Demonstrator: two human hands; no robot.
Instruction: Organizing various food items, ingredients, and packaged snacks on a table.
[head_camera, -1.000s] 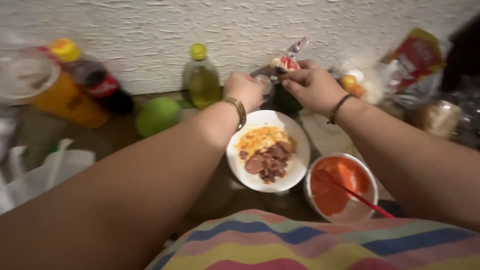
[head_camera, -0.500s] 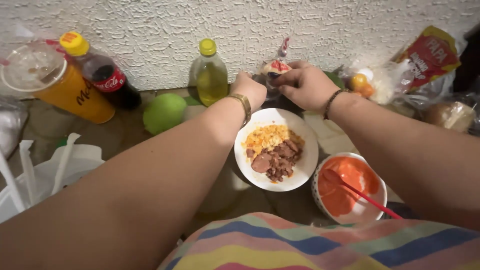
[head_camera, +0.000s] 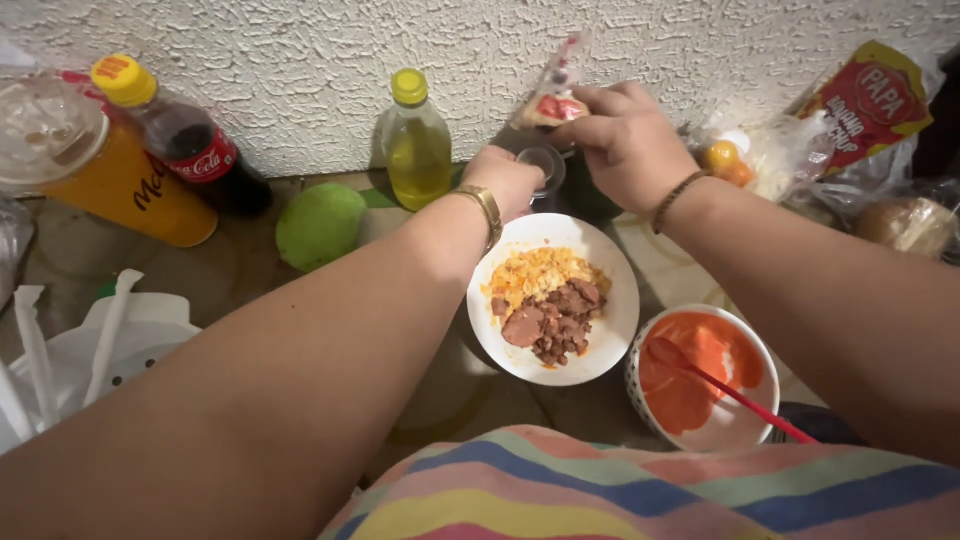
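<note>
- Head view: left hand (head_camera: 512, 181) at far rim of plate (head_camera: 618, 330), curled around small clear cup (head_camera: 544, 164).
- Right hand (head_camera: 626, 140) just above and right of cup, fingers pinching small clear sachet (head_camera: 552, 100) with red inside, tilted up toward the wall.
- Plate holds yellow crumbs and brown meat slices.
- Right, near: bowl (head_camera: 640, 392) of orange sauce with red spoon (head_camera: 728, 389).
- Far left on worktop (head_camera: 240, 280): oil bottle (head_camera: 417, 145), green fruit (head_camera: 320, 226), cola bottle (head_camera: 185, 140), orange cup (head_camera: 95, 165).
</note>
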